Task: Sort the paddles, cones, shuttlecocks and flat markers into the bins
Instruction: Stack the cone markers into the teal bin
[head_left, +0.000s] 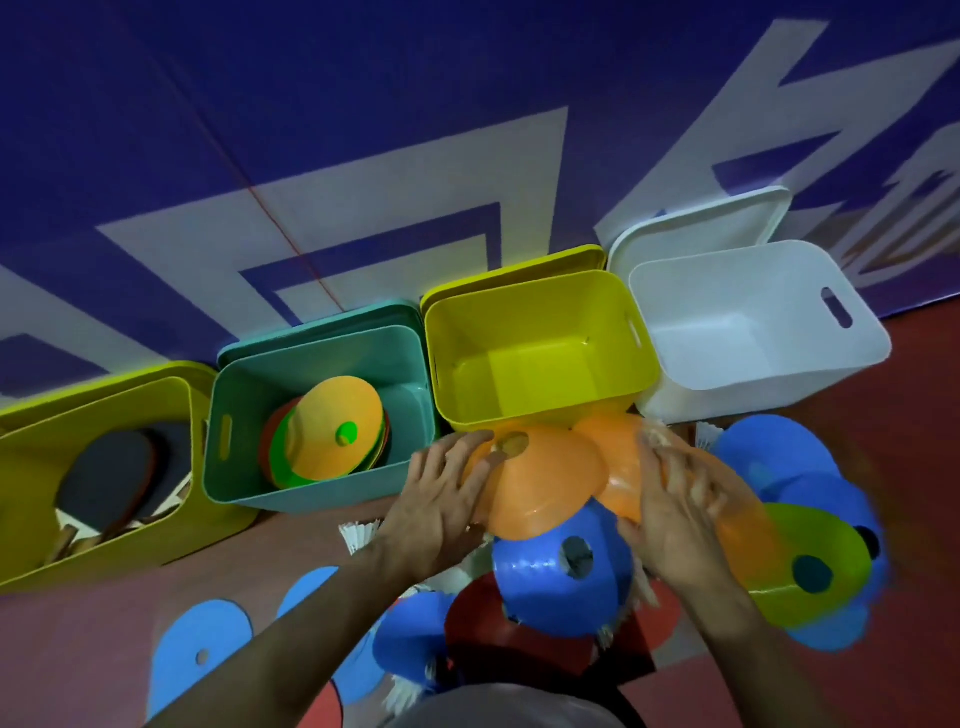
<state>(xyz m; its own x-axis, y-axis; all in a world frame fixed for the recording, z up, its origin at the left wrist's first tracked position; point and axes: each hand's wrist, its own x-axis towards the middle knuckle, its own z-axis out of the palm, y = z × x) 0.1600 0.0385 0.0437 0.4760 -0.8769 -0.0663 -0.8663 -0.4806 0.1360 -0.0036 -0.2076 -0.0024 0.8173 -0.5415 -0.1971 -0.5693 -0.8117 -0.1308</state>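
My left hand (447, 499) lies over an orange cone (545, 483), fingers spread across its top and thumb at its near rim. My right hand (675, 514), blurred, holds a second orange cone (621, 462) the same way, just in front of the empty yellow-green bin (535, 410). Below them lie a blue cone (545, 577), a green cone (826, 540) and more blue cones (774, 452). Black paddles (109, 473) fill the left yellow bin (171, 525). Flat markers (332, 431) are stacked in the teal bin (311, 493). The white bin (753, 384) is empty.
Blue flat markers (202, 649) lie on the red floor at the lower left. White shuttlecocks (358, 535) sit between the teal bin and my left arm, another shuttlecock (706, 436) by the white bin. A red item (519, 629) lies under the blue cone. A blue-and-white banner backs the bins.
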